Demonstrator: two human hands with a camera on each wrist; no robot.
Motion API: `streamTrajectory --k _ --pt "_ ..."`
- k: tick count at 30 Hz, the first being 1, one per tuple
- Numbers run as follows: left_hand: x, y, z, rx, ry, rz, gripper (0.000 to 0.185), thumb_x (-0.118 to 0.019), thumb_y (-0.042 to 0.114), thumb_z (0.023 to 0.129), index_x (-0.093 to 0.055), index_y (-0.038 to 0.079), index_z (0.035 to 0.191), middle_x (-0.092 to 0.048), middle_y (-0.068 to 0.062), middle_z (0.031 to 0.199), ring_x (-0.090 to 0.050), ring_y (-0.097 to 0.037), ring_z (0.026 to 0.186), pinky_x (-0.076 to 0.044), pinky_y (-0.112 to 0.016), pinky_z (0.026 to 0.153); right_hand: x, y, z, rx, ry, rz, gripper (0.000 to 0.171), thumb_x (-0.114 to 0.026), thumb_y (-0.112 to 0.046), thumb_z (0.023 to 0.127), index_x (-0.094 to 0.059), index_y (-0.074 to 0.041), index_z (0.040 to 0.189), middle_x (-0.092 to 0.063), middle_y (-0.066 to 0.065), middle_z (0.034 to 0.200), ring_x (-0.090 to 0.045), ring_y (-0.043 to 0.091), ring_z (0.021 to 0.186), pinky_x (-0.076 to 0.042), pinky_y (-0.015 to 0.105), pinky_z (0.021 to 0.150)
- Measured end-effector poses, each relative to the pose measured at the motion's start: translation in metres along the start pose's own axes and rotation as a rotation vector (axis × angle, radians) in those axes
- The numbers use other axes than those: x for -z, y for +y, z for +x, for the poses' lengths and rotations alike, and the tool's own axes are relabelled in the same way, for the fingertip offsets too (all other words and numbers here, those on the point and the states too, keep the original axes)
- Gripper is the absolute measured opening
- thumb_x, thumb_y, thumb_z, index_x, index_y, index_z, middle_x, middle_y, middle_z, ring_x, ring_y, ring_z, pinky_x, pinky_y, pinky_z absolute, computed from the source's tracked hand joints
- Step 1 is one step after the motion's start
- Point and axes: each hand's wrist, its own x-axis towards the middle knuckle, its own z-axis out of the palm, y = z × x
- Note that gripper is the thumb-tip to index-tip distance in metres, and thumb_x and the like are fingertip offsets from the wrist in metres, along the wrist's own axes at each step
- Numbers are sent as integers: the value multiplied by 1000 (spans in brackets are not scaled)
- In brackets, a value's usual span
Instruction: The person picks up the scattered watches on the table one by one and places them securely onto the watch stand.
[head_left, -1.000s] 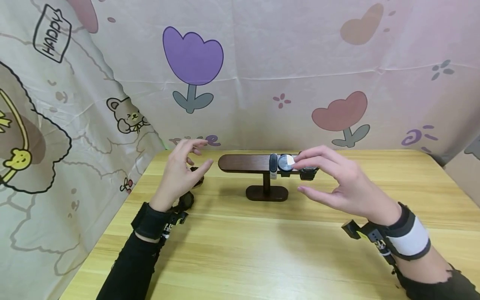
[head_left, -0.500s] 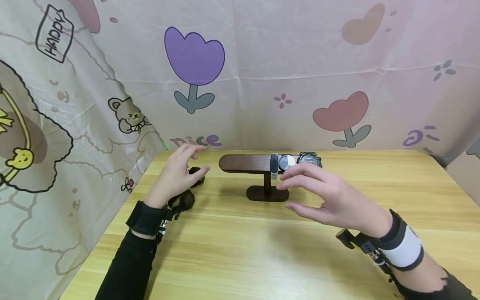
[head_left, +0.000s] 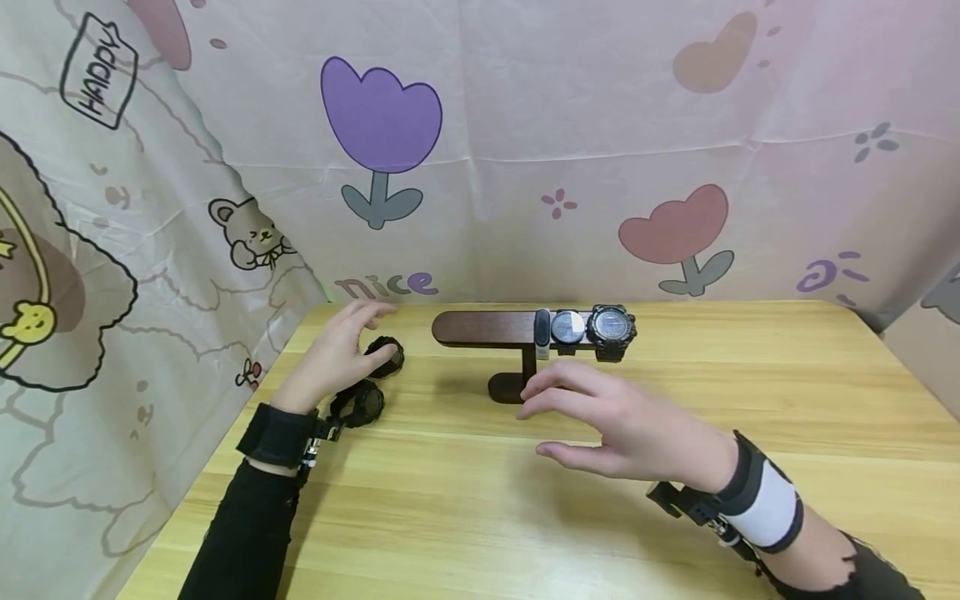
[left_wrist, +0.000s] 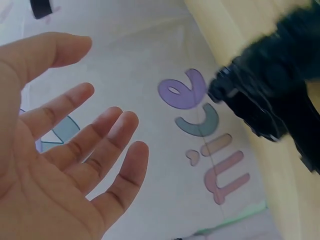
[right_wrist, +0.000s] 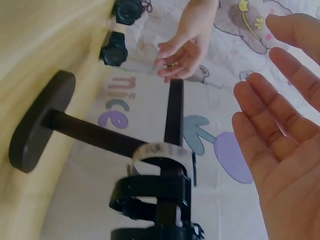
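A dark wooden T-shaped stand (head_left: 480, 327) carries three watches on its right arm: a narrow band (head_left: 542, 327), a silver-faced watch (head_left: 567, 327) and a chunky black watch (head_left: 611, 327). My right hand (head_left: 536, 425) hovers open in front of the stand's base, holding nothing; the right wrist view shows its palm (right_wrist: 280, 130) beside the stand (right_wrist: 100, 135). My left hand (head_left: 378, 333) reaches with spread fingers over a black watch (head_left: 385, 356) lying on the table. The left wrist view shows its open palm (left_wrist: 75, 150) near that watch (left_wrist: 270, 95). A second black watch (head_left: 360, 404) lies by my left wrist.
The wooden table (head_left: 480, 517) meets a cartoon-printed cloth backdrop (head_left: 525, 167) at the back and along the left side. Its right edge drops off at the far right.
My right hand has drawn back from the watches on the stand, toward me and leftward, uncovering the chunky black watch. My left hand has lowered toward the black watch on the table.
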Motion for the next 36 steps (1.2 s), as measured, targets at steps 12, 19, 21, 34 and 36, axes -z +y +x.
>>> streamTrajectory --k 12,19,21,34,36 --pt "5 -22 5 56 -142 54 62 -80 18 95 -56 5 151 -55 -25 150 -62 -47 127 -54 -63 102 -16 -6 -3 -94 -102 42 37 -83 -22 95 -68 -19 129 -62 0 133 -62 10 119 -53 17 97" --pt "10 -33 11 101 -219 99 67 -81 21 95 -54 5 153 -53 -28 153 -60 -48 129 -53 -64 103 -26 -8 -4 -79 -123 19 36 -82 -26 96 -68 -20 129 -61 -1 132 -60 10 121 -53 21 100" --pt "9 -36 13 102 -241 93 68 -81 22 95 -53 6 154 -52 -29 154 -60 -49 129 -53 -64 103 -28 -9 -5 -78 -136 17 37 -82 -27 96 -67 -20 130 -61 -1 132 -60 10 122 -54 22 101" --pt "0 -54 25 96 -327 77 73 -85 18 89 -53 1 152 -51 -31 156 -59 -52 131 -52 -65 105 -39 -11 -7 -103 -198 40 42 -84 -27 95 -64 -22 132 -60 -1 133 -60 11 121 -57 29 99" --pt "-3 -56 26 96 -339 73 75 -86 19 88 -53 1 152 -51 -31 155 -59 -52 131 -52 -65 105 -40 -10 -8 -100 -196 44 41 -84 -27 95 -65 -22 131 -60 -1 133 -60 11 121 -57 30 100"
